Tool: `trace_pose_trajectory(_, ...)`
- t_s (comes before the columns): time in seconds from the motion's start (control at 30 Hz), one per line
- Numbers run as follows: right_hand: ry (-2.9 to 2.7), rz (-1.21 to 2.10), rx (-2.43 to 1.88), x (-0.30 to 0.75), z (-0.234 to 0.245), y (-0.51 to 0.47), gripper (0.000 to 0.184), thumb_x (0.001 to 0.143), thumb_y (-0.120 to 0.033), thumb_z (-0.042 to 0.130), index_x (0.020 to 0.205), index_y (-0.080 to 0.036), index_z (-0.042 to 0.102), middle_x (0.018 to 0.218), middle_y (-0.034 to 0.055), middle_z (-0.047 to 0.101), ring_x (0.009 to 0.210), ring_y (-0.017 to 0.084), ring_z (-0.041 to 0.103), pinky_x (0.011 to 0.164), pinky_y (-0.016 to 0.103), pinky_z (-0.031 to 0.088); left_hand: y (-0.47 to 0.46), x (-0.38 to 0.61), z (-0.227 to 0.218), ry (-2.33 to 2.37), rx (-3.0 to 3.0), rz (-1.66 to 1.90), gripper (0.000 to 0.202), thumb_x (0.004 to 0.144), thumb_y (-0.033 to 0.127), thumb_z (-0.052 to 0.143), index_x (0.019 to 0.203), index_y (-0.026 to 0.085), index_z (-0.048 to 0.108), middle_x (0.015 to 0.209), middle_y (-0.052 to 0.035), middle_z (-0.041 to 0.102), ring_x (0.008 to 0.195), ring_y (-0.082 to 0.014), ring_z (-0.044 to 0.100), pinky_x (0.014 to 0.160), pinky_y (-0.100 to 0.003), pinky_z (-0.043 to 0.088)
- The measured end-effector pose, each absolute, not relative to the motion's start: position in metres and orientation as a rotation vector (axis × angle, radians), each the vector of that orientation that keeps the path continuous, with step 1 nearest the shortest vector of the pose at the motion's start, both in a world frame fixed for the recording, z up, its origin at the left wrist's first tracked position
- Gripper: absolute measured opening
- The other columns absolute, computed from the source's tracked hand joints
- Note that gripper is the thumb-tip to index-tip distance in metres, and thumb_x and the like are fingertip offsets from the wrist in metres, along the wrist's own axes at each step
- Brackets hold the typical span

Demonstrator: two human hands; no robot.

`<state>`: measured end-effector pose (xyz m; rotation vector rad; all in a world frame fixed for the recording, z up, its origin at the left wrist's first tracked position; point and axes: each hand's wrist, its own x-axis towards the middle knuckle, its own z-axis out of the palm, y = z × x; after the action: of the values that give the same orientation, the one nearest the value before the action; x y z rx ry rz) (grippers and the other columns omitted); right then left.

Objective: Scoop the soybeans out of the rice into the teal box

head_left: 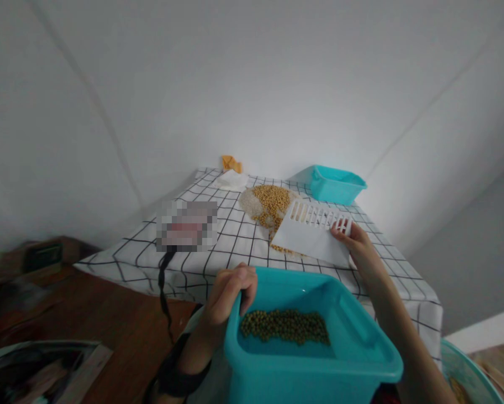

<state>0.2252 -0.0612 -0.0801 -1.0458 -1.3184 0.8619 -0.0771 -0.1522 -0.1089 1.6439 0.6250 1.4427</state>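
Note:
My left hand (230, 293) is closed over the left rim of a teal plastic bin (319, 367), held at the table's front edge. Small olive-green beans (285, 326) lie gathered inside the bin along its floor. With its thumb and fingers, my right hand (357, 242) grips the right end of a white slotted board (308, 238), which is tilted over the tabletop. Yellow soybeans (272, 197) form a pile behind and left of the board, and some lie along its lower edge. Pale grains resembling rice (248, 203) spread beside the soybeans.
A checked cloth (230, 238) covers the table, which meets the wall. Another teal bin (338, 185) stands at the back right. A white bag or cloth (231, 180) and an orange item (231, 163) lie at the back left. A blurred-out object (187, 226) trails a dark strap.

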Motion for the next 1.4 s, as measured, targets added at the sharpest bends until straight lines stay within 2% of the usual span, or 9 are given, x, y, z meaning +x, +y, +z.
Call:
trace_pose_trajectory(0.33,-1.324,0.757,-1.078,0.2263,-0.0811,-0.0566,0.030,0.071,-0.045,0.086,0.089,-0.025,0.074,0.095,0.0034,0.079,0.090,0.027,0.071,0.083,0.037,0.054,-0.1546,-0.0752,-0.1043,0.651,1.652,1.453,0.063,0.106,0.038,0.029,0.045,0.025,0.037,0.044,-0.0011,0.042,0.055,-0.0201,0.044,0.068,-0.040,0.037)
trace_pose_trajectory(0.5,-1.346,0.749,-1.086,0.2259,-0.0806,-0.0595,0.030,0.073,-0.046,0.085,0.092,-0.025,0.074,0.095,0.0030,0.079,0.088,0.027,0.070,0.080,0.036,0.053,-0.1539,-0.0749,-0.1031,0.660,1.645,1.464,0.063,0.106,0.036,0.029,0.044,0.025,0.037,0.042,-0.0009,0.040,0.053,-0.0199,0.043,0.067,-0.040,0.038)
trace_pose_trajectory(0.67,-1.346,0.768,-1.070,0.2274,-0.0805,-0.0593,0.030,0.072,-0.045,0.086,0.091,-0.025,0.074,0.095,0.0026,0.079,0.089,0.027,0.070,0.083,0.037,0.053,-0.1509,-0.0749,-0.1038,0.644,1.697,1.455,0.065,0.106,0.041,0.029,0.043,0.025,0.036,0.040,-0.0008,0.040,0.051,-0.0194,0.043,0.065,-0.039,0.038)
trace_pose_trajectory(0.9,-1.360,0.854,-1.043,0.2279,-0.0806,-0.0602,0.033,0.072,-0.042,0.087,0.099,-0.027,0.076,0.100,0.0029,0.079,0.094,0.027,0.070,0.088,0.038,0.053,-0.1505,-0.0751,-0.1054,0.676,1.687,1.456,0.064,0.105,0.043,0.029,0.044,0.026,0.038,0.039,-0.0012,0.042,0.051,-0.0200,0.044,0.064,-0.040,0.038)
trace_pose_trajectory(1.17,-1.342,0.798,-1.061,0.2255,-0.0794,-0.0616,0.027,0.073,-0.044,0.085,0.089,-0.027,0.073,0.093,0.0023,0.078,0.089,0.027,0.070,0.082,0.038,0.052,-0.1515,-0.0749,-0.1041,0.601,1.643,1.468,0.062,0.104,0.040,0.036,0.044,0.023,0.039,0.041,-0.0002,0.042,0.051,-0.0174,0.044,0.065,-0.039,0.037)
trace_pose_trajectory(1.4,-1.366,0.812,-1.028,0.2278,-0.0812,-0.0592,0.027,0.073,-0.043,0.087,0.092,-0.028,0.075,0.094,0.0018,0.078,0.090,0.026,0.068,0.084,0.037,0.051,-0.1521,-0.0754,-0.1054,0.628,1.680,1.469,0.064,0.106,0.039,0.030,0.044,0.023,0.037,0.041,-0.0005,0.042,0.052,-0.0182,0.044,0.065,-0.039,0.037)
